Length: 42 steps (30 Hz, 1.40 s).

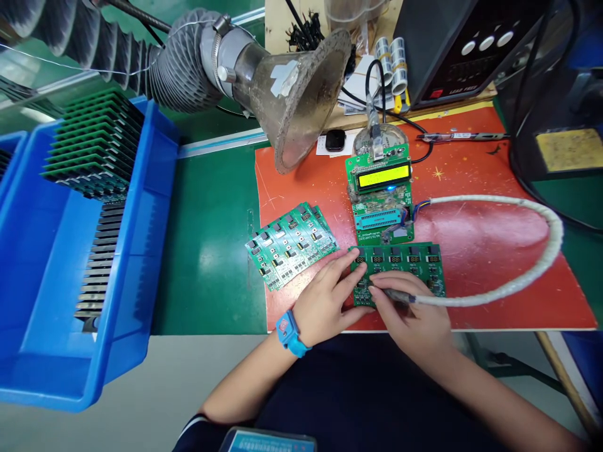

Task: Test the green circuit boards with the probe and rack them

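Writing: power unit (464, 47) reads "LEAD FREE"; board print too small.
Panel (405, 267): under both hands.
Left hand (325, 301): flat, fingers pressing the panel's left edge.
Right hand (414, 317): closed around probe (400, 296), tip on panel.

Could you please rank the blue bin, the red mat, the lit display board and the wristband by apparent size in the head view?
1. red mat and blue bin: look alike; bin cropped and nearer.
2. lit display board
3. wristband
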{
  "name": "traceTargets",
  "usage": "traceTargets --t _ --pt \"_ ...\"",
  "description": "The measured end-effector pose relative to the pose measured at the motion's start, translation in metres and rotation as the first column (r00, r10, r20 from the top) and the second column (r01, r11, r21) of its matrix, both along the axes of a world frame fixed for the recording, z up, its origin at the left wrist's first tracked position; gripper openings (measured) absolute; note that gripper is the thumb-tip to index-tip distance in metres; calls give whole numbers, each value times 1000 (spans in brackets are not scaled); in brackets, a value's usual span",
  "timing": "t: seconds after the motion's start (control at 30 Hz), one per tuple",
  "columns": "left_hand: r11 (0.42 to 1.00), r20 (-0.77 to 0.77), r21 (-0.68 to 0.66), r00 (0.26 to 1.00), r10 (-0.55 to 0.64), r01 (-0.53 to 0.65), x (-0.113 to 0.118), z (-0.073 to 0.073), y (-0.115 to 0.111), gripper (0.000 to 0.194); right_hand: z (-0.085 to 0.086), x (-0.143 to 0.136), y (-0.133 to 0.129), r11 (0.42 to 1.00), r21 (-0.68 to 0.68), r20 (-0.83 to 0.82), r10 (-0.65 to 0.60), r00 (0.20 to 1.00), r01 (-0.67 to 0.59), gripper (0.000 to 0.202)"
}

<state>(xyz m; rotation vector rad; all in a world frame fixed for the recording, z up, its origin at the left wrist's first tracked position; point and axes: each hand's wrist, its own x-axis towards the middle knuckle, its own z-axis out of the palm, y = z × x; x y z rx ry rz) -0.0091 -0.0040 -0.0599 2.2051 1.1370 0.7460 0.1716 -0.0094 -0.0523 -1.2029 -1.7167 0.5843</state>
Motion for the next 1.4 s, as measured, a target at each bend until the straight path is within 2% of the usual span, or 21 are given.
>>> traceTargets --t 0.57,1.03,1.23,1.4 --pt "1000 -6 10 1000 4 -4 0 0 0 61 1 -1 1 1000 15 -4 -12 1000 12 10" --pt "1000 -11 -16 1000 0 0 0 -1 -2 69 2 -1 2 1000 14 29 -10 1000 10 11" --pt "1000 -11 19 1000 16 -16 1 1 -2 63 0 -1 2 1000 25 18 0 1000 0 12" --pt "1000 -71 29 997 10 -8 3 6 -1 60 -1 0 1 1000 26 13 -3 1000 3 12"
